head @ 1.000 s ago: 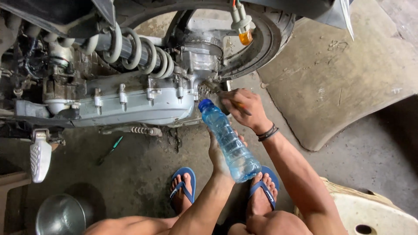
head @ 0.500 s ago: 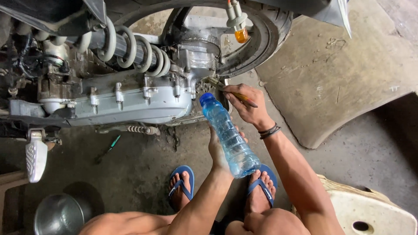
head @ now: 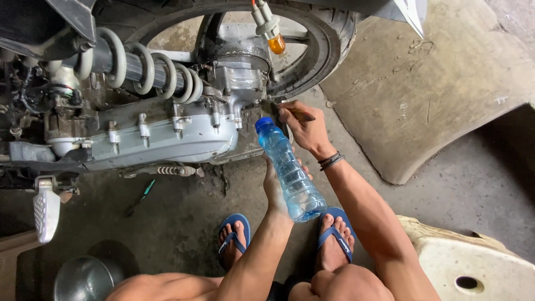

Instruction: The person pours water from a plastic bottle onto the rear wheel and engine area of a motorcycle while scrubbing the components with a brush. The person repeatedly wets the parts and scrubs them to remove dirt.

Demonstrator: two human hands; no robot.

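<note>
My left hand (head: 277,187) grips a clear plastic bottle (head: 291,173) with a blue cap and a little liquid in it, tilted so the cap points up at the scooter's grey engine case (head: 159,142). My right hand (head: 304,125) is closed on a thin dark tool (head: 298,113) at the rear end of that case, beside the rear wheel (head: 312,50). Dark bands circle my right wrist. My feet in blue flip-flops (head: 234,237) rest on the concrete below.
A coiled shock spring (head: 150,67) and an orange turn-signal bulb (head: 277,43) sit above the case. A green-handled screwdriver (head: 142,195) lies on the floor, a steel bowl (head: 83,278) at bottom left, a white footrest (head: 45,214) at left, a pale stool (head: 473,267) at right.
The view has shifted slightly, so the scooter sits lower and further right in the frame. My right hand stays at the rear of the case; the bottle keeps its tilt.
</note>
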